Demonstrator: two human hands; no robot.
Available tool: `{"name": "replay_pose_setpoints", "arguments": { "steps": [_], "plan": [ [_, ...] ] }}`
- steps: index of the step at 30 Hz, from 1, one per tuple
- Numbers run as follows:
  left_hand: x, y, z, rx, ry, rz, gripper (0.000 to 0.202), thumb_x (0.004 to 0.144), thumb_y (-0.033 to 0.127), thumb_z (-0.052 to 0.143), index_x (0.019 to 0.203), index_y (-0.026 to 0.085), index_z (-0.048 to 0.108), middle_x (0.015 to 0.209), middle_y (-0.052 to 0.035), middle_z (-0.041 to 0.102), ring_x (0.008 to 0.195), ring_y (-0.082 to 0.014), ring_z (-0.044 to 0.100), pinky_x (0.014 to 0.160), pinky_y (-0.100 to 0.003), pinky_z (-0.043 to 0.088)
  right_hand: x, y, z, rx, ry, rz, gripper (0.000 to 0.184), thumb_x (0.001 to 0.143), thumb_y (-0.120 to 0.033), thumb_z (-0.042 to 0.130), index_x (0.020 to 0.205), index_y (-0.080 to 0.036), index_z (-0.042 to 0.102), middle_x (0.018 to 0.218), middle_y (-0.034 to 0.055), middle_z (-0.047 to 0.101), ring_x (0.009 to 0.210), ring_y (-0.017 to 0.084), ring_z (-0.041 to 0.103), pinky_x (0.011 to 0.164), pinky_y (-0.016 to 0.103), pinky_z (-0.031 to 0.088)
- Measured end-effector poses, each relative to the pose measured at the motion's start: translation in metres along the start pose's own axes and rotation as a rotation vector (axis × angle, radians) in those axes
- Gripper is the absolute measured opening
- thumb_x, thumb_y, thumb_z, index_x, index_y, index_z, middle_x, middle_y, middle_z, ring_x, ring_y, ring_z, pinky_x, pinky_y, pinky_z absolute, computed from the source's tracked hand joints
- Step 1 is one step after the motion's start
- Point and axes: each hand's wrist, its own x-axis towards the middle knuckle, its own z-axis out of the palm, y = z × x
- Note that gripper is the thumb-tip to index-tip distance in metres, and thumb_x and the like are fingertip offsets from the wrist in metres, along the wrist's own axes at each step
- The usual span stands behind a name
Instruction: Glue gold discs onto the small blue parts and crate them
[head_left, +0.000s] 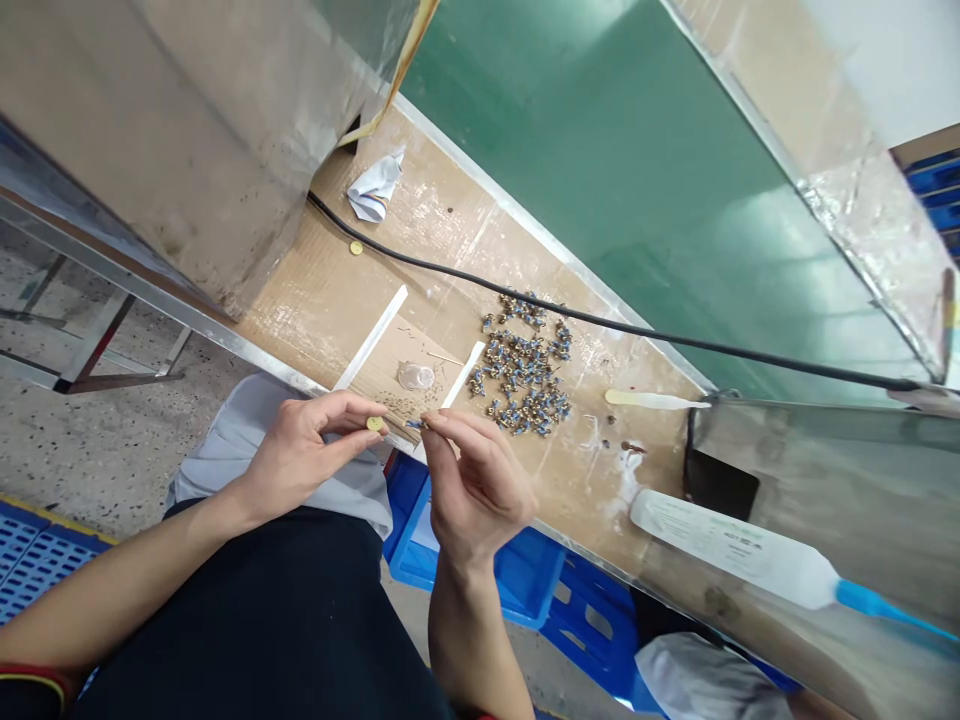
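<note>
My left hand [311,450] pinches a small round yellow disc [374,424] between thumb and fingertips, above the near edge of the workbench [300,330]. Close by on the right, my right hand [480,470] is closed on a tiny blue and brass-coloured part [415,425]; its exact kind is too small to tell. The two held things are a short gap apart. Just beyond them stands a small clear plastic cup [415,376], with tiny brown bits scattered around it. To its right lies a spread pile of similar blue and brass-coloured parts [525,375].
A black cable [480,278] crosses the bench. A crumpled white cloth [373,188] and another yellow disc [356,247] lie farther back. At right are a pale plastic stick [652,400] and a white bottle with blue nozzle [739,550]. A blue bin [525,575] sits below the edge.
</note>
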Motion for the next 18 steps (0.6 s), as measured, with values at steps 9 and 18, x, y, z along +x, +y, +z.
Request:
{"name": "replay_pose_setpoints", "arguments": {
  "steps": [9, 18],
  "plan": [
    [-0.004, 0.004, 0.008, 0.092, 0.108, 0.115, 0.014, 0.098, 0.025, 0.088, 0.101, 0.021, 0.075, 0.097, 0.0002, 0.089, 0.091, -0.021, 0.09, 0.085, -0.028, 0.074, -0.018, -0.013, 0.011, -0.079, 0.065, -0.085, 0.042, 0.096, 0.0, 0.083, 0.125, -0.029, 0.083, 0.111, 0.0033, 0.087, 0.094, 0.021, 0.086, 0.085, 0.034, 0.073],
    [-0.007, 0.006, 0.012, 0.145, 0.12, 0.17, 0.011, 0.1, 0.025, 0.087, 0.102, 0.023, 0.077, 0.097, 0.0015, 0.089, 0.089, -0.0192, 0.089, 0.083, -0.026, 0.074, -0.019, -0.013, 0.013, -0.096, 0.044, -0.15, 0.045, 0.094, 0.002, 0.085, 0.128, -0.027, 0.083, 0.114, 0.004, 0.087, 0.096, 0.02, 0.087, 0.088, 0.033, 0.075]
  ]
}}
